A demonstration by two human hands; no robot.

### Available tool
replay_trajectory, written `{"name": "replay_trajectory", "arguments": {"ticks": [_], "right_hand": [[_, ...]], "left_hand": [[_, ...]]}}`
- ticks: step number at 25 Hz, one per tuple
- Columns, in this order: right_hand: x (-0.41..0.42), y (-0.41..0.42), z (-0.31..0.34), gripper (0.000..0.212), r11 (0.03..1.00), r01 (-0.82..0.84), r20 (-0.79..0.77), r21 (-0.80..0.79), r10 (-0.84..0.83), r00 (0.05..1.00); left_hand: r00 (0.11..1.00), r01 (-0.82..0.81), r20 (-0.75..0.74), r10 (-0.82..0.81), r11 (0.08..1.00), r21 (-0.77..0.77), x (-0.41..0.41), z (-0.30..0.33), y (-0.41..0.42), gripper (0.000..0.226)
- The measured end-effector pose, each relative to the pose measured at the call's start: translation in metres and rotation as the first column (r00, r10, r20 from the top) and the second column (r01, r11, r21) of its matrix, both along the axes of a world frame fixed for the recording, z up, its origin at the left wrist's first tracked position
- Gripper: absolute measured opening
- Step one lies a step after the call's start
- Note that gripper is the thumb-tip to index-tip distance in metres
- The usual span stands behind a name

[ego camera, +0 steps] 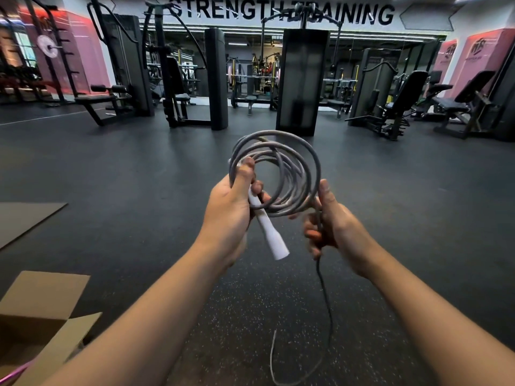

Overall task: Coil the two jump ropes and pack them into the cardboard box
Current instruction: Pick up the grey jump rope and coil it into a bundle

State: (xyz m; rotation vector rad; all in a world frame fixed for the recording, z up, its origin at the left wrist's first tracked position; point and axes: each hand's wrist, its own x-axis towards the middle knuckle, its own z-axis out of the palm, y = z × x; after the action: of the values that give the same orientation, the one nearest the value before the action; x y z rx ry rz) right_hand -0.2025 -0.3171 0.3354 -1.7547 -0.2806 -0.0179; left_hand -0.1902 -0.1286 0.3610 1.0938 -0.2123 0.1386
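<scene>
A grey jump rope (305, 174) is wound into several loops in front of me. My left hand (231, 210) grips the left side of the coil together with a white handle (269, 232) that points down and right. My right hand (334, 227) pinches the rope at the coil's lower right; from it a loose tail (326, 302) hangs down and curls near the floor. An open cardboard box (41, 310) stands at the bottom left. A pink strand (16, 373), perhaps the second rope, shows at the box's lower edge.
I stand on a dark rubber gym floor (139, 176). A flat sheet of cardboard (25, 218) lies at the left. Weight machines and benches (390, 107) line the far side under a wall sign.
</scene>
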Motion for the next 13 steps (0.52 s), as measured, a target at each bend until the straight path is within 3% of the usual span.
{"name": "replay_trajectory", "arguments": {"ticks": [2,5,8,11,13], "right_hand": [[-0.006,0.023,-0.004,0.101,0.993,-0.105,-0.039,0.052,0.107,0.993],[-0.014,0.055,-0.007,0.068,0.994,-0.039,0.045,0.106,0.035,0.998],[-0.015,0.067,-0.009,0.041,0.95,0.116,0.044,0.289,-0.134,0.99],[-0.015,0.062,-0.002,0.03,0.907,0.083,-0.064,0.413,-0.062,0.996],[-0.012,0.051,0.005,0.027,0.934,0.019,-0.109,0.358,0.022,0.994]], "left_hand": [[0.98,-0.147,-0.154,0.123,0.977,-0.152,-0.004,-0.002,-0.012,0.027],[0.942,-0.251,-0.255,0.217,0.962,-0.11,-0.012,-0.008,-0.023,0.031],[0.949,-0.226,-0.212,0.232,0.973,0.051,-0.018,-0.018,-0.027,0.036],[0.971,-0.145,-0.19,0.147,0.989,0.026,-0.021,-0.019,-0.025,0.034],[0.984,-0.059,-0.168,0.063,0.998,0.029,-0.018,-0.018,-0.018,0.033]]}}
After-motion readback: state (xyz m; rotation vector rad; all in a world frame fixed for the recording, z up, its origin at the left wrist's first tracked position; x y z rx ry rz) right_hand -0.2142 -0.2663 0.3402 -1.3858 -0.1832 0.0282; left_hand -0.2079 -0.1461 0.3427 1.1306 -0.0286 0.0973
